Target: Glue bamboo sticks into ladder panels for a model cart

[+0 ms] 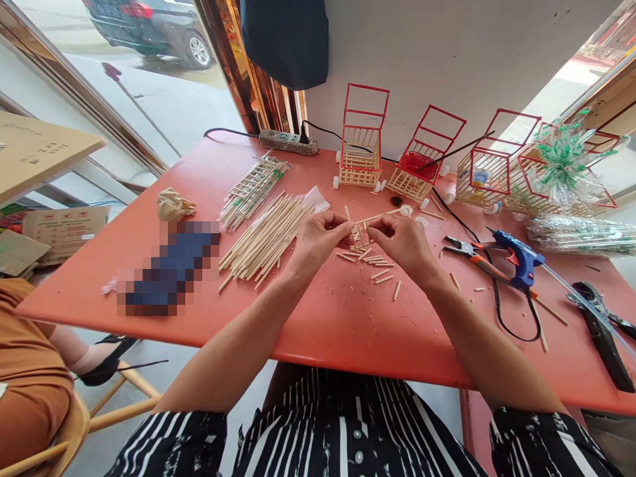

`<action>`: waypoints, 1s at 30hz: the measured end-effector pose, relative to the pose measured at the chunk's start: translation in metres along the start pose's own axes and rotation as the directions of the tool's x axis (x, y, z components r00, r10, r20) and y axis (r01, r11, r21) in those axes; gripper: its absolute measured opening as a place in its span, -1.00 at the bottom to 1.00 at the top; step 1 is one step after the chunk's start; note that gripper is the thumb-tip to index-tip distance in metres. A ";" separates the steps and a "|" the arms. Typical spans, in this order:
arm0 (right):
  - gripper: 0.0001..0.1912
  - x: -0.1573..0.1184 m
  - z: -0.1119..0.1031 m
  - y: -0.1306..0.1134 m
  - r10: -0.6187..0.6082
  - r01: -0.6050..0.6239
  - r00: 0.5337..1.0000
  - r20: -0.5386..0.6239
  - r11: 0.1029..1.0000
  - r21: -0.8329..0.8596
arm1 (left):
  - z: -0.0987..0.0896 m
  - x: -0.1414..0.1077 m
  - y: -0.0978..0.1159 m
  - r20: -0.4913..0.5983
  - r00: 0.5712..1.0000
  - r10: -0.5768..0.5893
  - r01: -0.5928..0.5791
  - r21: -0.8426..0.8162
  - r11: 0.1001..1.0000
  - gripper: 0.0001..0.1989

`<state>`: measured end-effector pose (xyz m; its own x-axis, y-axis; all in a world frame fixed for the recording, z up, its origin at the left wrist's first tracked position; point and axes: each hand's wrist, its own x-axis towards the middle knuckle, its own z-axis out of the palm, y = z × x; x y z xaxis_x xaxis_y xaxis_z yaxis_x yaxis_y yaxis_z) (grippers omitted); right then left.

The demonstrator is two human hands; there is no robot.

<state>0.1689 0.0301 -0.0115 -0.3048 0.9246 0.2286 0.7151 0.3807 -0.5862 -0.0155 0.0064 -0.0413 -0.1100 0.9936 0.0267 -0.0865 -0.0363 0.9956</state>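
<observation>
Between my two hands, over the middle of the red table, is a small frame of short wooden sticks (360, 233). My left hand (324, 233) pinches its left side with thumb and forefinger. At its right side my right hand (398, 237) holds it in the same way, fingertips partly hidden. Several short cut sticks (380, 260) lie scattered just below the hands. A pile of long wooden sticks (268, 235) rests left of my left hand, with a bundle of sticks in plastic (253, 189) behind it.
Stick-built carts with red handles (361, 156) stand along the back beside a power strip (288, 141). To the right lie pliers (467, 250), a blue glue gun (521, 258) and a black-handled tool (601, 338). A dark pixelated object (173, 268) is at the left, near a seated person (30, 371).
</observation>
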 end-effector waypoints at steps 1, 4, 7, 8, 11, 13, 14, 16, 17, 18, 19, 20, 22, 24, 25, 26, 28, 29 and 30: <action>-0.85 0.000 0.000 0.000 0.002 -0.002 1.000 -0.001 1.000 -0.001 | 0.000 0.000 0.000 0.000 1.000 -0.003 0.003 0.001 1.000 -0.79; -0.86 0.000 0.001 0.001 0.005 -0.005 1.000 -0.010 1.000 0.002 | 0.000 -0.001 0.001 0.005 1.000 -0.009 0.009 0.006 1.000 -0.78; -0.87 0.000 0.001 0.002 -0.001 0.001 1.000 -0.006 1.000 0.010 | 0.000 -0.001 0.001 0.009 1.000 -0.011 0.011 0.007 1.000 -0.78; -0.87 0.001 0.002 0.003 -0.004 0.004 1.000 -0.002 1.000 0.012 | 0.000 -0.001 0.001 0.010 1.000 -0.013 0.013 0.006 1.000 -0.78; -0.87 0.001 0.002 0.003 -0.005 0.005 1.000 0.000 1.000 0.015 | 0.001 0.000 0.001 0.013 1.000 -0.014 0.014 0.000 1.000 -0.78; -0.87 0.001 0.003 0.002 0.000 0.000 1.000 -0.001 1.000 0.016 | 0.001 0.000 0.001 0.014 1.000 -0.011 0.011 -0.004 1.000 -0.78; -0.87 0.001 0.003 0.001 0.006 -0.006 1.000 -0.002 1.000 0.015 | 0.001 0.000 0.001 0.013 1.000 -0.013 0.013 -0.006 1.000 -0.78; -0.87 0.000 0.003 0.000 0.016 -0.016 1.000 0.000 1.000 0.015 | 0.001 0.000 0.001 0.012 1.000 -0.020 0.020 -0.007 1.000 -0.78; -0.87 0.000 0.003 0.000 0.020 -0.020 1.000 -0.001 1.000 0.015 | 0.001 0.000 0.001 0.012 1.000 -0.023 0.024 -0.007 1.000 -0.79; -0.88 0.000 0.003 0.000 0.022 -0.022 1.000 -0.002 1.000 0.014 | 0.000 0.000 0.001 0.013 1.000 -0.025 0.025 -0.006 1.000 -0.79; -0.88 0.000 0.003 0.000 0.022 -0.022 1.000 -0.003 1.000 0.014 | 0.000 -0.001 0.001 0.014 1.000 -0.026 0.026 -0.004 1.000 -0.80; -0.88 0.000 0.003 0.000 0.021 -0.021 1.000 -0.005 1.000 0.015 | 0.000 -0.001 0.001 0.016 1.000 -0.025 0.025 0.000 1.000 -0.80; -0.88 0.000 0.003 0.000 0.020 -0.019 1.000 -0.005 1.000 0.018 | 0.000 -0.001 0.000 0.017 1.000 -0.023 0.023 0.007 1.000 -0.81; -0.88 0.000 0.003 0.001 0.020 -0.020 1.000 -0.003 1.000 0.023 | 0.000 -0.001 0.000 0.015 1.000 -0.027 0.027 0.012 1.000 -0.80; -0.88 -0.001 0.003 0.001 0.020 -0.020 1.000 -0.002 1.000 0.024 | 0.000 -0.001 0.000 0.015 0.999 -0.029 0.029 0.013 1.000 -0.80; -0.88 -0.001 0.003 0.001 0.019 -0.019 1.000 -0.002 1.000 0.024 | 0.000 -0.001 0.000 0.014 0.999 -0.030 0.030 0.013 0.999 -0.79; -0.88 -0.001 0.003 0.001 0.013 -0.013 1.000 -0.005 1.000 0.018 | 0.001 -0.001 0.001 0.014 0.999 -0.035 0.034 0.016 0.999 -0.77; -0.88 -0.002 0.003 0.001 0.010 -0.010 1.000 -0.006 1.000 0.015 | 0.001 -0.001 0.001 0.015 0.999 -0.035 0.035 0.016 0.999 -0.77; -0.87 -0.002 0.003 0.001 0.007 -0.007 1.000 -0.008 1.000 0.012 | 0.001 -0.001 0.002 0.017 0.999 -0.035 0.035 0.016 0.999 -0.76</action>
<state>0.1687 0.0289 -0.0149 -0.2948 0.9274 0.2302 0.7100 0.3738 -0.5968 -0.0146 0.0055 -0.0395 -0.0904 0.9959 -0.0071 -0.0740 0.0003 0.9973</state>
